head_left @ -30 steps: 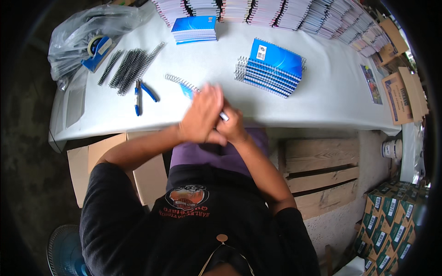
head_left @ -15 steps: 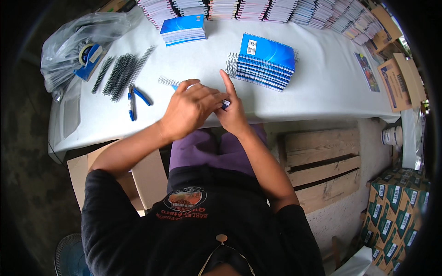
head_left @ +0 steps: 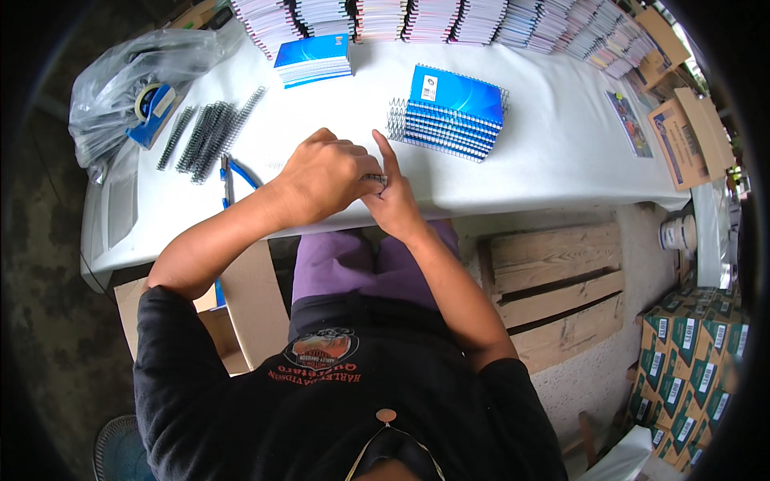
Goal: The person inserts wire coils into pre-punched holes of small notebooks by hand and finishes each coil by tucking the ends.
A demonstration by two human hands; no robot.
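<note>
Both hands meet at the table's front edge around a small spiral notebook (head_left: 374, 180), of which only a short stretch of coiled edge shows between them. My left hand (head_left: 322, 175) lies over it with the fingers curled closed, hiding most of it. From the right, my right hand (head_left: 395, 203) grips the near end, its forefinger pointing up and away. Beyond the hands stands a stack of blue spiral notebooks (head_left: 457, 94), coil ends sticking out on its left. To the left lie blue-handled pliers (head_left: 241, 173), partly behind my left forearm, and a bunch of loose dark coils (head_left: 210, 138).
A blue-covered pile (head_left: 313, 58) sits farther back, before rows of bound books (head_left: 381, 22). Clear plastic bags (head_left: 100, 104) and a blue tape dispenser (head_left: 151, 120) occupy the left. Cardboard boxes (head_left: 682, 144) stand right; an open carton (head_left: 255, 301) is below the table's edge.
My left hand has turned over and closed, moving slightly nearer to me and covering the coil that stuck out at its left. The view has shifted a little.
</note>
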